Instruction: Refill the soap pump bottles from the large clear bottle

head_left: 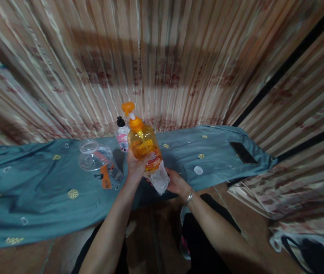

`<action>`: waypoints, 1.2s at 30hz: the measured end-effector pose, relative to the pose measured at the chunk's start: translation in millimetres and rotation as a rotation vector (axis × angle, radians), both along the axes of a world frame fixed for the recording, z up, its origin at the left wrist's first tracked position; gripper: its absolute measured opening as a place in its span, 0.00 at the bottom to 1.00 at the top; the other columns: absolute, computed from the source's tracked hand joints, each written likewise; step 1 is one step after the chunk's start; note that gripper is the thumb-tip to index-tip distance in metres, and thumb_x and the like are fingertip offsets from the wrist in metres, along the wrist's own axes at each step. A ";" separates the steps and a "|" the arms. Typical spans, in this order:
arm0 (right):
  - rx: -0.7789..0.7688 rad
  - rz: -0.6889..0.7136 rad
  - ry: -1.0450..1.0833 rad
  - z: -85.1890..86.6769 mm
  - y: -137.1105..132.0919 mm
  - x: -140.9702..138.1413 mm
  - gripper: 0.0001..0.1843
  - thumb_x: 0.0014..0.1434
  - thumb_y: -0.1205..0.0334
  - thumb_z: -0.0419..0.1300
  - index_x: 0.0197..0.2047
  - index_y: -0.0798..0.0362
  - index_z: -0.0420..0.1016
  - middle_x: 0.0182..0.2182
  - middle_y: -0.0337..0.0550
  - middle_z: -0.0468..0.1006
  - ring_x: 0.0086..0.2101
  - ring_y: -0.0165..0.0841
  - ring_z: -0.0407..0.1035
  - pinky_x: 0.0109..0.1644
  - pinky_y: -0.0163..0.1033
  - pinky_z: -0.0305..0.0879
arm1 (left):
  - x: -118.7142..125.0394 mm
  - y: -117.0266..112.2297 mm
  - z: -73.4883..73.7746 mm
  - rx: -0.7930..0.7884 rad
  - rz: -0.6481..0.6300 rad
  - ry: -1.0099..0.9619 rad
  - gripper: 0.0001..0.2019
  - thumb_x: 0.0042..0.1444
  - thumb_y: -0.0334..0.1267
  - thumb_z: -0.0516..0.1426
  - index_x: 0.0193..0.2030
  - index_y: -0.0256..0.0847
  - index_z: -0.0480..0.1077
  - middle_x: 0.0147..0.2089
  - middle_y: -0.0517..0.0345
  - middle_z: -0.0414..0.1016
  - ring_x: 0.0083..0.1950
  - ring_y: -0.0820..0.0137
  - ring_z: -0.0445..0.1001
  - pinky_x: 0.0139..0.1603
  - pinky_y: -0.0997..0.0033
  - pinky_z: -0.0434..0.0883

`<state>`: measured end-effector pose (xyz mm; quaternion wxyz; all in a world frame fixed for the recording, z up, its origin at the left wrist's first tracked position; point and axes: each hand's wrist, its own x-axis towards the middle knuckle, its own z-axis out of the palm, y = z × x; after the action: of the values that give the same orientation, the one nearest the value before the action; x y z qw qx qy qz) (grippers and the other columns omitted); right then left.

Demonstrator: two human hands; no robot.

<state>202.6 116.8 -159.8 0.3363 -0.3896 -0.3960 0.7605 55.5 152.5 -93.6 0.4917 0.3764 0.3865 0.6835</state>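
An orange pump bottle (142,141), part-filled with amber liquid, is tilted in front of me above the cloth-covered surface. My left hand (138,164) grips its lower body, the thumb across the red label. At the bottle's base, my right hand (176,182) is closed on a crumpled white tissue or cloth (160,179), which touches the bottle's bottom. Just behind stands a small clear bottle (122,136) with a black cap and pink label. To the left a large clear plastic jar (95,156) with an orange label lies tilted.
A teal patterned cloth (50,182) covers the long low surface. A round white disc (198,170) and a black phone (243,153) lie on its right side. Pleated curtains (164,68) hang behind and to the right. A dark bag (313,253) rests on the floor at lower right.
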 end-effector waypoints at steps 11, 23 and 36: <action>0.833 -0.176 -0.962 20.2 -10.7 28.5 0.18 0.73 0.58 0.54 0.59 0.53 0.77 0.52 0.55 0.84 0.53 0.44 0.79 0.60 0.48 0.72 | -24.7 8.2 -8.0 0.016 0.118 0.119 0.40 0.31 0.41 0.78 0.54 0.44 0.71 0.54 0.52 0.84 0.53 0.56 0.84 0.62 0.49 0.78; 1.059 -0.295 -1.013 28.6 -3.2 25.5 0.51 0.65 0.45 0.67 0.81 0.55 0.51 0.75 0.63 0.63 0.74 0.51 0.58 0.77 0.61 0.58 | -9.2 3.2 -4.6 0.082 0.030 0.187 0.37 0.33 0.42 0.78 0.53 0.45 0.71 0.52 0.52 0.84 0.52 0.56 0.84 0.57 0.52 0.80; 0.728 -0.501 -0.747 50.5 -0.5 14.4 0.66 0.51 0.55 0.74 0.81 0.55 0.38 0.69 0.66 0.70 0.65 0.57 0.70 0.68 0.61 0.68 | 40.0 1.3 -24.7 0.189 -0.100 0.173 0.44 0.33 0.49 0.78 0.57 0.45 0.67 0.57 0.50 0.80 0.59 0.53 0.81 0.63 0.49 0.76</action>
<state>217.0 116.3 -109.3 0.4559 -0.5726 -0.6197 0.2832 95.6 153.8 -118.3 0.4521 0.4975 0.3420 0.6566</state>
